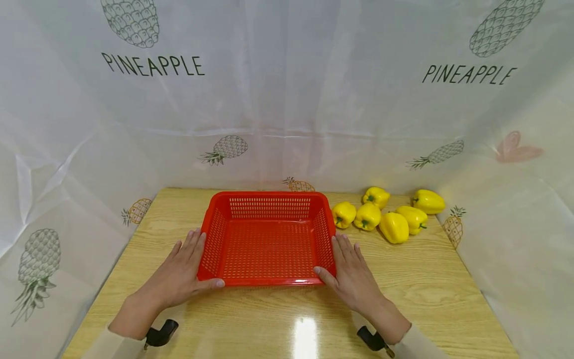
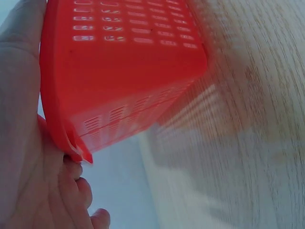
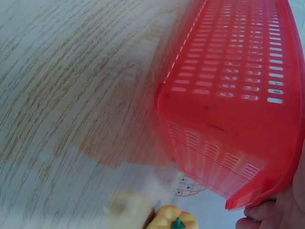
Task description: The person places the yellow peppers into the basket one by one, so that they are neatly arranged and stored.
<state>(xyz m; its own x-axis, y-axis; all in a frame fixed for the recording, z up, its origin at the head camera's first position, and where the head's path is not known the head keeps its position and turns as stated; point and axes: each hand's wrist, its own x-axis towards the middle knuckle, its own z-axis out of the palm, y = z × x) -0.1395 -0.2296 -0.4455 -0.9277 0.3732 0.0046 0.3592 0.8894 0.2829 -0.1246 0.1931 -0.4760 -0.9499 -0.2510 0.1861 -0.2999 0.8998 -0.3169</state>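
A red perforated plastic basket (image 1: 269,282) sits on the wooden table with nothing inside. My left hand (image 1: 181,271) holds its left front corner, the thumb along the front rim and the fingers against the left side. At the right front corner my right hand (image 1: 356,274) grips the rim, its thumb lapping over the edge and its fingers along the outer side. In the left wrist view, fingertips (image 2: 84,191) show beside the rim's underside. The right wrist view shows right-hand fingers (image 3: 262,212) under the rim by the basket wall (image 3: 228,119).
Several yellow bell peppers lie right of the basket, the nearest pepper (image 1: 344,214) close to its back right corner and another pepper (image 1: 428,201) farthest right. A white pineapple-print sheet (image 1: 287,99) hangs behind and beside the wooden table (image 1: 251,324).
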